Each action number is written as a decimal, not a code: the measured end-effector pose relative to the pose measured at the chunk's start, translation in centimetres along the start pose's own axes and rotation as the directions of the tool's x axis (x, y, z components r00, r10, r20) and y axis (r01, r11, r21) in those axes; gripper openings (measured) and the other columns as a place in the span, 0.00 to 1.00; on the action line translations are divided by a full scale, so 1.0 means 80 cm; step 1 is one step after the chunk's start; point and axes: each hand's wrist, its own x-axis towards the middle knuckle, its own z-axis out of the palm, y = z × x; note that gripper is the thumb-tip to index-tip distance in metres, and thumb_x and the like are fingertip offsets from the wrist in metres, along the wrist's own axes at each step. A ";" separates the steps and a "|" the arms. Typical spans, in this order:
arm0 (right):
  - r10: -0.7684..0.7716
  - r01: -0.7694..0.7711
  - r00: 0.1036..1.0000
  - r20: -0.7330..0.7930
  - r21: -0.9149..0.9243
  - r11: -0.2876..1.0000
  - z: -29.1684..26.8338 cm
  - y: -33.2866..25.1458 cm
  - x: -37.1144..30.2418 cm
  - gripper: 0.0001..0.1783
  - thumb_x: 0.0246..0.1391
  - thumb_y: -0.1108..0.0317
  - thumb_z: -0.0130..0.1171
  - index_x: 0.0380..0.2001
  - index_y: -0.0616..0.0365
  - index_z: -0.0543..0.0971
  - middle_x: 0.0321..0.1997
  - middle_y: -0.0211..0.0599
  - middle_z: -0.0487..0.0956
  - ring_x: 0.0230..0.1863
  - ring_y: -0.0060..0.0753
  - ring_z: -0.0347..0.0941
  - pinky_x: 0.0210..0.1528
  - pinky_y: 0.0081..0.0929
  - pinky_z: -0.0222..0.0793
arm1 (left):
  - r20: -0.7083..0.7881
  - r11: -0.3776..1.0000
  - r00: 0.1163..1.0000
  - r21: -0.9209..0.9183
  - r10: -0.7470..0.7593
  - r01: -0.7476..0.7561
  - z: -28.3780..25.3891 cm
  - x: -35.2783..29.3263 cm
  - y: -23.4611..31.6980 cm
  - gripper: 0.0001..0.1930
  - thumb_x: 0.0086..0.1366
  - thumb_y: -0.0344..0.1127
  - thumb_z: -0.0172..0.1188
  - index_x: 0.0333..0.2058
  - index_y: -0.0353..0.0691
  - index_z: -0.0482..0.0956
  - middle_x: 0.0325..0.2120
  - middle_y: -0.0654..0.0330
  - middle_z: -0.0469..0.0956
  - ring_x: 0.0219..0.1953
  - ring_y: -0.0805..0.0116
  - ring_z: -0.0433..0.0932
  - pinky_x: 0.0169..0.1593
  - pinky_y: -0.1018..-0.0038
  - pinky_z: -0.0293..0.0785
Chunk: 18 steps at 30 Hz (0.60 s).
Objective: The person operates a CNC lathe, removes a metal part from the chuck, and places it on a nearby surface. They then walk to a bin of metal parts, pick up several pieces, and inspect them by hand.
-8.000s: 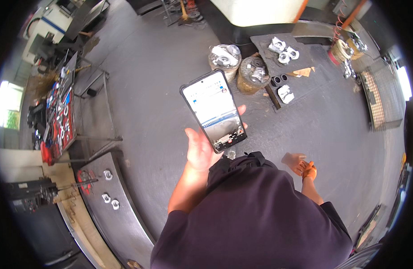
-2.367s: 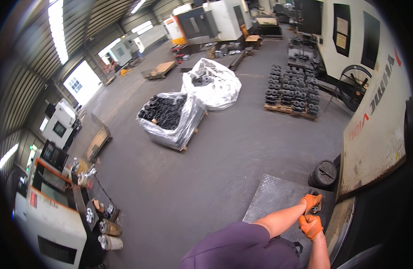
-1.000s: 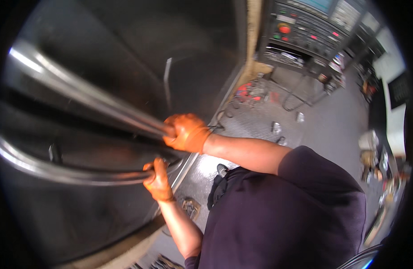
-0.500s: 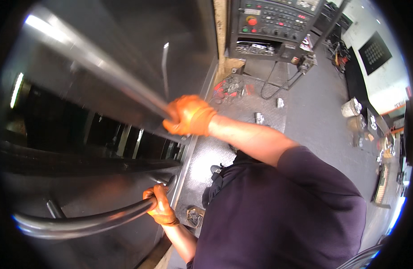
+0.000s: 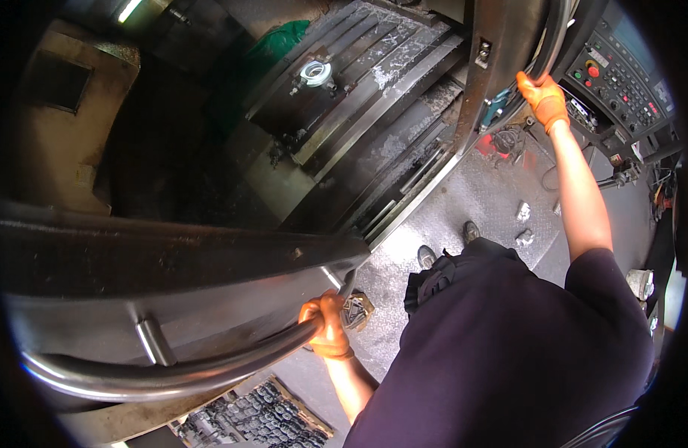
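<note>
Curved tubular handle of polished steel (image 5: pixel 202 379), at lower left, is borne on short posts by a dark metal door panel (image 5: pixel 232 313); near its inner end it is encircled by the orange-gloved left hand (image 5: pixel 327 328), the fingers being wrapped about the tube. A second, darker tubular handle (image 5: pixel 558 33), at upper right beside a brown-black metal door frame (image 5: pixel 504 45), is likewise clasped at its lower part by the orange-gloved right hand (image 5: pixel 544 101).

State reached: the two handles are held well apart and a wide gap is left between the door sections, so the parting is judged to be well advanced; whether any travel is left cannot be told. Neither handle is released. Through the gap a slotted metal machine bed (image 5: pixel 404 45) is exposed, on which a pale, silvery ring-shaped part (image 5: pixel 315 73) is seated, touched by neither hand. Near the right hand, a black control panel with a round red button (image 5: pixel 620 86) is seen; near the left, a small brown box of metal pieces (image 5: pixel 357 312) is placed on the floor.
</note>
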 end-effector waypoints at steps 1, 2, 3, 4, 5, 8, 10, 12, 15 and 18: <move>-0.039 0.039 0.998 -0.058 -0.003 0.999 0.001 0.014 0.017 0.35 0.48 0.38 0.62 0.40 0.63 0.82 0.37 0.53 0.84 0.43 0.46 0.82 0.50 0.36 0.72 | -0.064 1.000 0.998 -0.019 0.022 -0.024 -0.003 -0.001 0.001 0.08 0.64 0.24 0.55 0.25 0.32 0.73 0.25 0.53 0.81 0.27 0.68 0.77 0.39 0.71 0.76; 0.003 -0.008 0.997 -0.079 -0.064 0.998 -0.001 0.026 0.030 0.36 0.48 0.38 0.62 0.41 0.64 0.82 0.37 0.54 0.84 0.44 0.47 0.81 0.51 0.36 0.71 | -0.132 0.997 0.989 -0.045 -0.060 0.055 -0.010 0.000 0.002 0.07 0.64 0.24 0.55 0.25 0.32 0.73 0.25 0.52 0.81 0.27 0.68 0.77 0.38 0.70 0.76; 0.040 -0.052 0.994 -0.102 -0.124 0.991 -0.005 0.027 0.038 0.36 0.48 0.38 0.63 0.41 0.66 0.82 0.38 0.55 0.84 0.45 0.48 0.81 0.51 0.37 0.71 | -0.199 0.988 0.969 -0.078 -0.146 0.133 -0.019 -0.001 -0.002 0.07 0.64 0.25 0.54 0.26 0.33 0.72 0.25 0.52 0.80 0.27 0.67 0.77 0.38 0.69 0.77; 0.030 -0.043 0.995 -0.100 -0.131 0.990 -0.007 0.035 0.049 0.37 0.48 0.38 0.64 0.42 0.66 0.81 0.39 0.53 0.84 0.45 0.47 0.81 0.52 0.36 0.71 | -0.212 0.995 0.972 -0.006 -0.098 0.099 -0.037 -0.004 -0.021 0.07 0.66 0.26 0.53 0.26 0.33 0.72 0.24 0.52 0.80 0.26 0.66 0.77 0.38 0.67 0.78; 0.021 -0.035 0.995 -0.101 -0.140 0.990 -0.009 0.049 0.062 0.38 0.49 0.38 0.65 0.43 0.67 0.81 0.39 0.51 0.84 0.44 0.45 0.81 0.52 0.36 0.71 | -0.224 0.998 0.975 0.052 -0.011 0.023 -0.047 0.000 -0.033 0.10 0.67 0.30 0.53 0.26 0.34 0.72 0.23 0.52 0.79 0.26 0.65 0.77 0.36 0.67 0.77; -0.004 -0.007 0.989 -0.151 -0.075 0.997 -0.007 0.054 0.070 0.39 0.51 0.37 0.66 0.43 0.69 0.80 0.39 0.49 0.84 0.42 0.43 0.80 0.50 0.36 0.71 | -0.335 0.990 0.942 0.121 -0.026 0.070 -0.088 0.004 -0.081 0.15 0.67 0.40 0.54 0.29 0.33 0.75 0.26 0.53 0.81 0.30 0.65 0.79 0.39 0.69 0.76; -0.030 0.026 0.983 -0.182 -0.028 0.999 -0.017 0.059 0.070 0.35 0.53 0.39 0.66 0.40 0.66 0.80 0.35 0.45 0.83 0.38 0.41 0.78 0.45 0.36 0.71 | -0.470 0.979 0.882 0.165 -0.029 0.120 -0.108 0.007 -0.097 0.18 0.68 0.44 0.53 0.28 0.32 0.77 0.25 0.54 0.81 0.30 0.64 0.79 0.41 0.67 0.76; -0.159 0.146 0.975 -0.156 -0.088 0.985 -0.015 0.109 0.076 0.25 0.56 0.43 0.66 0.33 0.58 0.77 0.28 0.37 0.79 0.29 0.37 0.73 0.35 0.37 0.69 | -0.539 0.927 0.842 0.317 0.002 0.201 -0.126 0.012 -0.087 0.20 0.70 0.48 0.51 0.35 0.33 0.76 0.31 0.50 0.81 0.34 0.58 0.79 0.43 0.63 0.77; -0.114 0.116 0.993 0.026 -0.129 0.985 -0.013 0.172 0.035 0.24 0.56 0.48 0.60 0.45 0.57 0.77 0.46 0.44 0.78 0.48 0.47 0.72 0.50 0.40 0.68 | -0.753 0.549 0.641 0.603 0.151 0.579 -0.173 -0.020 -0.070 0.26 0.73 0.54 0.48 0.47 0.33 0.76 0.39 0.42 0.80 0.40 0.50 0.79 0.46 0.56 0.78; 0.168 -0.095 0.965 0.203 -0.328 0.940 -0.015 0.269 0.029 0.34 0.57 0.45 0.56 0.58 0.59 0.75 0.62 0.51 0.75 0.64 0.56 0.68 0.66 0.42 0.64 | -0.779 0.814 0.598 0.465 0.189 0.349 -0.156 -0.013 -0.110 0.27 0.74 0.55 0.45 0.48 0.31 0.74 0.40 0.41 0.80 0.42 0.48 0.78 0.47 0.56 0.77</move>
